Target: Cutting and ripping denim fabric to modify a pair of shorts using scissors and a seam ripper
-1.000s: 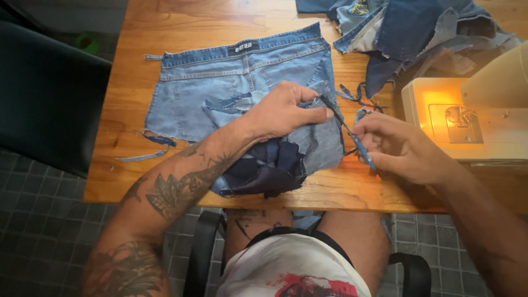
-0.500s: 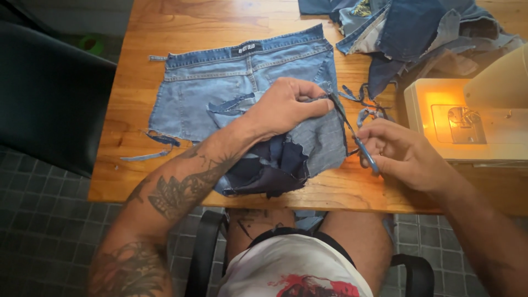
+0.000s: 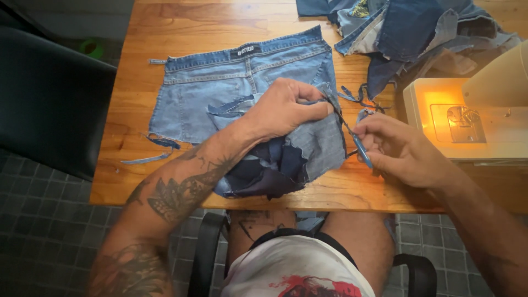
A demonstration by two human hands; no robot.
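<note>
Overhead, denim scraps (image 3: 418, 33) and a sewing machine (image 3: 473, 118) crowd the wooden table (image 3: 181, 22)

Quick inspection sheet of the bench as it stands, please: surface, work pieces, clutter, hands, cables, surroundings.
Surface: wooden table, bare wood at the far left.
Job's things: cut-off jeans lying flat; dark fabric pieces at the near edge; a thin denim strip stretched between the hands.
Clutter: denim pile at the far right; loose scraps at the left.
Grippers: left hand pinches the strip's upper end, resting on the jeans; right hand holds a small blue tool at the strip's lower end.
Cables: nothing seen.
Surroundings: sewing machine with its lamp lit at the right; black chair at the left; grey tiled floor.
</note>
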